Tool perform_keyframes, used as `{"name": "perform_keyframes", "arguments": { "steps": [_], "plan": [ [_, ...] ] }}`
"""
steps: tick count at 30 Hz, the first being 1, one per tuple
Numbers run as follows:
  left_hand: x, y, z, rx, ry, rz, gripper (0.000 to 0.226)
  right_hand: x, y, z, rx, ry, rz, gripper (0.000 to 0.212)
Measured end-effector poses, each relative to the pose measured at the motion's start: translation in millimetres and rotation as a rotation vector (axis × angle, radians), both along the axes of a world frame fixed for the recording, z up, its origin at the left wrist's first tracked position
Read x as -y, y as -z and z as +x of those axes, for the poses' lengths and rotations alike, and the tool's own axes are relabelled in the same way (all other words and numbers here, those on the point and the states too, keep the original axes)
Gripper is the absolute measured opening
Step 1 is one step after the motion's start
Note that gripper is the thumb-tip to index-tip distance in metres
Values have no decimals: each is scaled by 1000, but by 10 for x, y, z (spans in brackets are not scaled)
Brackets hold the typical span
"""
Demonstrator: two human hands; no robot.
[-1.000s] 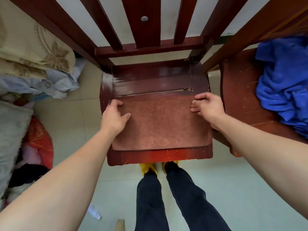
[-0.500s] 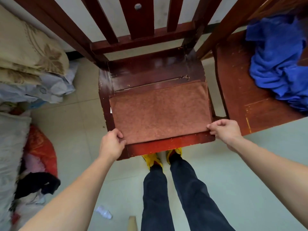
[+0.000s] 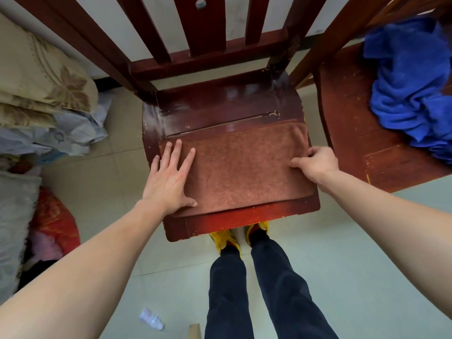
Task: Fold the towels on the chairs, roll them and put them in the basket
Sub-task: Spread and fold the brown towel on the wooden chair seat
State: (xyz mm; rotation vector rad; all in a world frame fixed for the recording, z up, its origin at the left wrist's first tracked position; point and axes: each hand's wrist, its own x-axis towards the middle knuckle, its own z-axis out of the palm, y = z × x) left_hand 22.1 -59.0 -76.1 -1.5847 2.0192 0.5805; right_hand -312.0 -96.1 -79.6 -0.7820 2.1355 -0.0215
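brown towel (image 3: pixel 239 167) lies folded flat on the seat of the middle chair (image 3: pixel 220 111), a neat rectangle covering the near part of the seat, far strip of wood bare.

left hand (image 3: pixel 168 177) lies flat on the towel's left end, fingers straight and spread, holding nothing; looks like it pins the cloth so it won't slide on the glossy wood.

right hand (image 3: pixel 318 162) is at the towel's right edge, fingers curled under the edge, thumb on top: a pinch on the cloth. my guess: ready to lift that end for another fold or to start the roll toward the pinned side.

blue towel (image 3: pixel 411 89) sits in a crumpled heap on the second chair (image 3: pixel 354 113) to the right, not yet folded. no basket in view.

stack of bedding (image 3: pixel 44 81) far left on the floor.

writing: none readable. small wrapper (image 3: pixel 151 319) on the near floor, print too blurred.
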Motion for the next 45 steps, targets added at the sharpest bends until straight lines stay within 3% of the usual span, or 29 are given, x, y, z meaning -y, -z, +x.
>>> {"name": "perform_keyframes", "arguments": {
  "steps": [7,12,20,26,29,31,35,40,43,45],
  "plan": [
    [40,-38,41,-19,-31,7,142,56,-265,33,271,44,-39,19],
    [-41,-202,222,-64,-156,17,123,148,-750,422,494,-95,-189,35],
    [-219,-464,649,-118,-449,-23,58,2,-748,1728,409,-484,-195,44],
    [-434,-463,1003,-115,-532,-30,48,-149,-326,2339,266,-613,-106,44],
    [-479,-444,1080,-117,-553,-46,45,-197,-201,2462,346,-631,46,57],
    [-460,-463,1055,-139,-539,-85,44,-186,-217,2414,385,-572,26,52],
    [-292,-496,793,-253,-383,-207,55,11,-280,2069,220,-379,-266,11],
    [-5,-325,266,-238,-11,-154,102,304,-237,1797,423,-143,-121,14],
    [2,-129,186,-117,47,-15,125,449,-163,1638,487,-10,-79,22],
    [-38,-58,222,-82,35,8,131,486,-129,1544,419,11,-153,24]
  ]
}}
